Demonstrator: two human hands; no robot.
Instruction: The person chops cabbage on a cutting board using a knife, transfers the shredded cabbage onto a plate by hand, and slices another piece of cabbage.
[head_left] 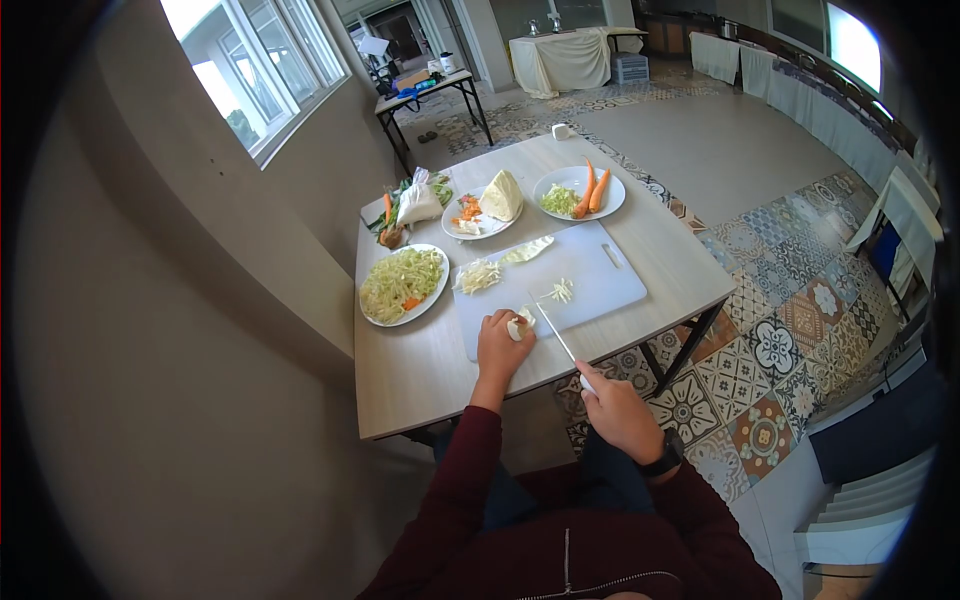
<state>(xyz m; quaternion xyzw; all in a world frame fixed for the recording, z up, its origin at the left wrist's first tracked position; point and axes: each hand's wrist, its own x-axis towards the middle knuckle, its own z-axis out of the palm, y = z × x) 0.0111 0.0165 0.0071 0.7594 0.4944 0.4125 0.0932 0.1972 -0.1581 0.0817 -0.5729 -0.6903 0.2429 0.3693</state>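
Note:
My left hand [503, 348] is closed around a pale piece of cabbage [519, 326] at the near edge of a white cutting board [605, 275]. In my right hand [622, 412] is a knife [556, 334], gripped by its white handle, its blade slanting up and left beside the cabbage piece. A few cut shreds [561, 291] lie just beyond the blade. Farther left on the board sits a larger heap of pale shreds [479, 276], with a flat cabbage leaf piece [528, 250] near the far edge.
Left of the board stands a plate of shredded vegetable [403, 284]. Behind it are a plate with a cabbage wedge [501, 196] and one with carrots [598, 190]. A white bag [420, 204] rests among vegetables by the wall. A small white object [561, 131] sits at the table's far edge.

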